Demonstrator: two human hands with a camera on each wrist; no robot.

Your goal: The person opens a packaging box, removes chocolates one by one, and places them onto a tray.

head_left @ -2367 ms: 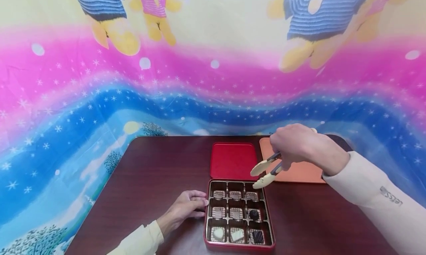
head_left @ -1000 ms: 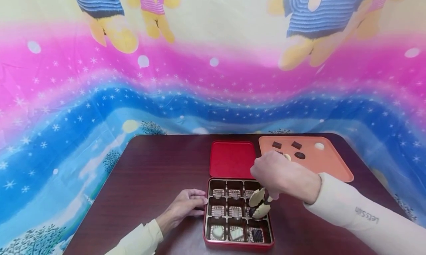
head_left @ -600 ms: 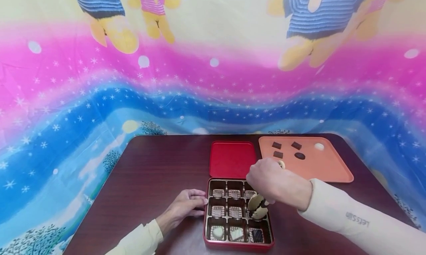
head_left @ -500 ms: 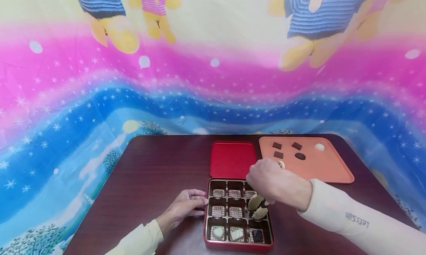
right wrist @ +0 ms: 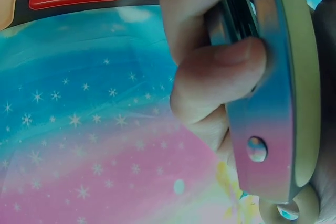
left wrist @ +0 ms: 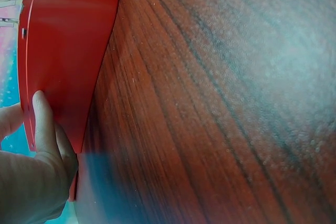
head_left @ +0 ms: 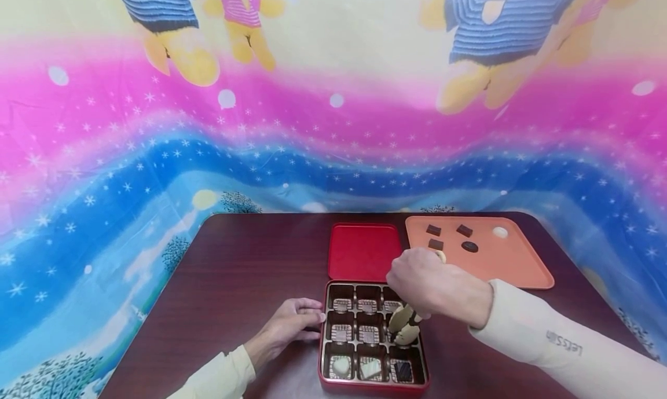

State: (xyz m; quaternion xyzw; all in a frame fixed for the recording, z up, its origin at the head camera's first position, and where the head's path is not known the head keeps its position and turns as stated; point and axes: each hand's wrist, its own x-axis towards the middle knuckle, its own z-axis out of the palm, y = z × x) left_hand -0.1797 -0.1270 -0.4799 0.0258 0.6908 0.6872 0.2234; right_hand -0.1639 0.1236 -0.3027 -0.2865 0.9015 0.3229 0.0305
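A red tin (head_left: 324, 357) with a gold divided insert stands on the table. My right hand (head_left: 438, 286) grips a pair of tongs (head_left: 406, 332), its fingers curled round the metal handle in the right wrist view. The cream tong tips reach into the middle-right compartment and hide what lies there. In the front row sit a white heart-shaped chocolate (head_left: 341, 365), a white rectangular chocolate (head_left: 371, 368) and a dark square chocolate (head_left: 403, 370). With fingers extended, my left hand (head_left: 292, 324) touches the tin's left side; the left wrist view shows its fingertips against the red wall.
Behind the tin lies a red lid (head_left: 365, 251). An orange tray (head_left: 513, 266) at the back right carries several dark chocolates (head_left: 469, 246) and a round white piece (head_left: 500, 232). The dark wooden table (head_left: 260, 260) ends at a printed cloth backdrop (head_left: 312, 115).
My right hand has come down and toward me, lowering the tongs from above the tin's back-right corner into the middle-right compartment. The tray's chocolates have come into sight. My left hand stays put.
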